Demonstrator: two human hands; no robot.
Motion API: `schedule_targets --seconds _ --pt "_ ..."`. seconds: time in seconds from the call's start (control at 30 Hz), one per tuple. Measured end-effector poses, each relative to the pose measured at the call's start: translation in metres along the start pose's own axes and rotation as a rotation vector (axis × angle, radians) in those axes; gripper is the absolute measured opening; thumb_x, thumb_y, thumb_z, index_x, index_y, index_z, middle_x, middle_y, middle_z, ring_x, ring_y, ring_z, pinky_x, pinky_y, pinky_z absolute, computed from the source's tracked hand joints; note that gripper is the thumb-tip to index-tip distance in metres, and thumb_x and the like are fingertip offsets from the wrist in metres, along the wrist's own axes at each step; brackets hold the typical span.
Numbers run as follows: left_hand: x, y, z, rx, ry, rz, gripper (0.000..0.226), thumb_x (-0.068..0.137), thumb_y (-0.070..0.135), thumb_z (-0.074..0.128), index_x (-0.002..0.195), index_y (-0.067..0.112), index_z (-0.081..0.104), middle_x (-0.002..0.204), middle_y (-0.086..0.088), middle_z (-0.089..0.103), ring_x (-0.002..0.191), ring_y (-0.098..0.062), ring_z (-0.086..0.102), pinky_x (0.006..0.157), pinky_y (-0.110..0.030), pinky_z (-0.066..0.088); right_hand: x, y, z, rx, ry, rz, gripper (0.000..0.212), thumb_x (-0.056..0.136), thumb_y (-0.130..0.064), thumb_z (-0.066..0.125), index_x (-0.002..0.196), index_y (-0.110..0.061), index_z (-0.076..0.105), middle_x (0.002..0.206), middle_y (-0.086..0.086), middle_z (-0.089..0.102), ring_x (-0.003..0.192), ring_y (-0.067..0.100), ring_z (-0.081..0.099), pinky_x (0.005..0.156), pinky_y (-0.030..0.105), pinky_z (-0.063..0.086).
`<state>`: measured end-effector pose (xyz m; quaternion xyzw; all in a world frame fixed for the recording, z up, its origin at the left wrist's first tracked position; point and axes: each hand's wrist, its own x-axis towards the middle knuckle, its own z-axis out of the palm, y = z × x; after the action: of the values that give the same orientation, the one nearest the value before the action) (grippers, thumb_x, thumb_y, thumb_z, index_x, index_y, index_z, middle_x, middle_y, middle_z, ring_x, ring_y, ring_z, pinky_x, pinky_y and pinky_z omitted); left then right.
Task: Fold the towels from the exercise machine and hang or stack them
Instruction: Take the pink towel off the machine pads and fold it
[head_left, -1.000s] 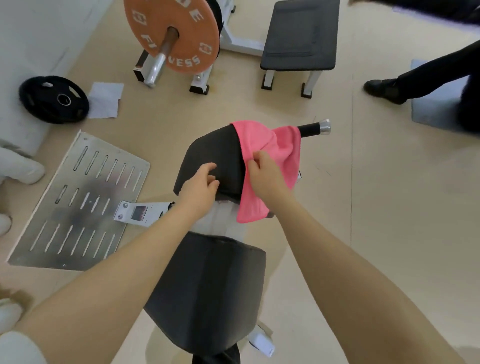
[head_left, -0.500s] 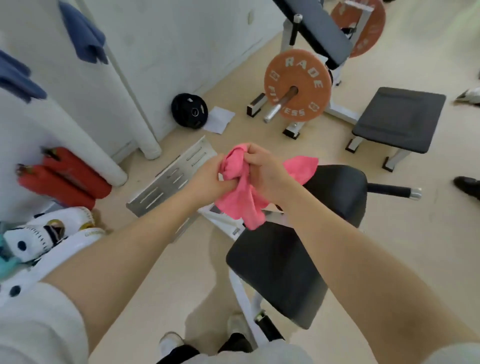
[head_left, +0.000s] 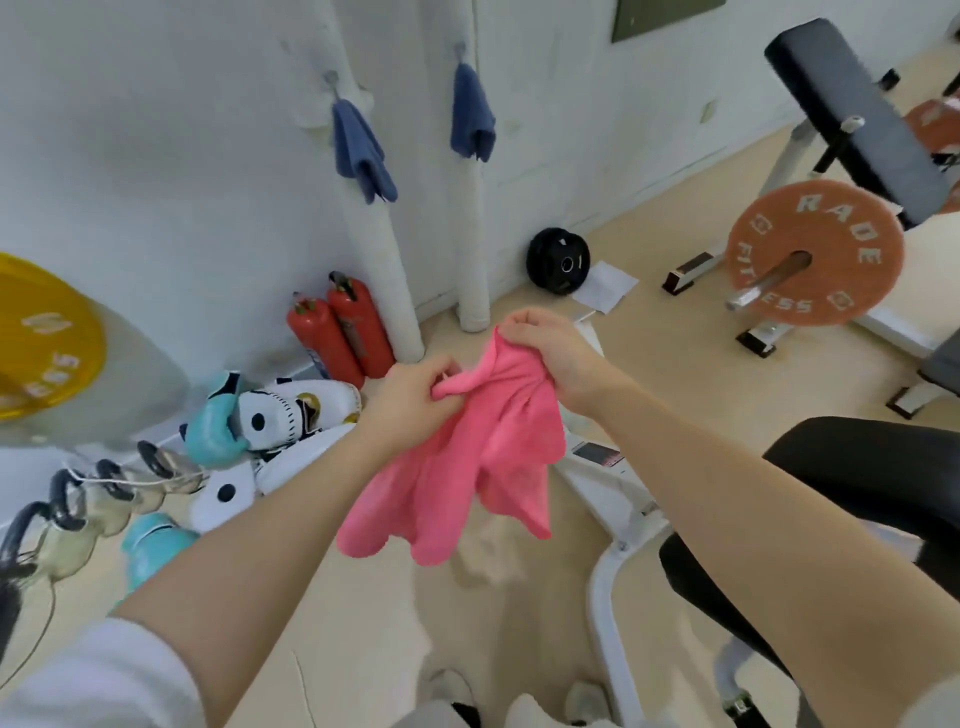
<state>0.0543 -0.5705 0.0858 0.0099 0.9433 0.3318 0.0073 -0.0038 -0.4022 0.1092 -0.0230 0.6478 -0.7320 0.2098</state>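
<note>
Exercise machine, black pads, at right. One pink towel off it, held mid-air over floor, crumpled, unfolded. Two blue towels already on wall hooks. Step in hand, likely: spreading towel to find edges. Next: separate hands, pull corners taut, fold. Left hand fingers closed, pinching bunched top edge; right hand fingers closed on upper corner.

yellow plate cropped, black seat cropped
</note>
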Motion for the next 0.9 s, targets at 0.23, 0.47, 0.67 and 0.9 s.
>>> schedule_targets --seconds 0.23,0.47,0.67,0.9 --pt "-0.016 -0.068 -0.048 -0.170 0.098 -0.166 0.025 0.083 0.021 0.045 0.088 0.002 0.060 0.087 -0.015 0.064 0.078 -0.025 0.055 0.062 -0.026 0.038 0.016 0.008 0.080 -0.390 -0.132 -0.076 0.009 0.082 -0.009 0.066 0.090 -0.007 0.069 0.078 0.000 0.063 0.075 0.010 0.057 0.077 0.027 0.047" --pt "-0.011 -0.084 -0.073 -0.528 0.023 -0.079 0.031 0.066 0.036 0.071 0.092 0.028 0.057 0.076 0.005 0.056 0.071 -0.009 0.052 0.070 -0.028 0.046 0.026 0.004 0.107 -0.845 -0.336 -0.178 0.031 0.076 -0.025 0.074 0.105 -0.018 0.066 0.092 -0.008 0.063 0.083 0.004 0.057 0.075 0.018 0.045" --pt "0.009 -0.087 -0.085 -0.071 0.008 0.132 0.050 0.076 0.005 0.058 0.121 0.020 0.040 0.108 0.006 0.050 0.096 -0.022 0.057 0.082 -0.033 0.047 0.059 0.002 0.109 -0.588 -0.252 -0.156 0.022 0.085 -0.009 0.062 0.089 0.013 0.057 0.076 0.010 0.052 0.074 0.018 0.048 0.070 0.032 0.039" --pt "0.056 -0.096 -0.088 0.145 0.271 0.421 0.028 0.086 0.032 0.041 0.111 0.022 0.035 0.118 0.005 0.035 0.091 -0.030 0.059 0.063 -0.037 0.052 0.113 -0.027 0.090 -0.065 -0.254 0.032 0.017 0.080 -0.011 0.055 0.087 -0.002 0.068 0.075 0.009 0.070 0.075 0.019 0.064 0.077 0.029 0.050"
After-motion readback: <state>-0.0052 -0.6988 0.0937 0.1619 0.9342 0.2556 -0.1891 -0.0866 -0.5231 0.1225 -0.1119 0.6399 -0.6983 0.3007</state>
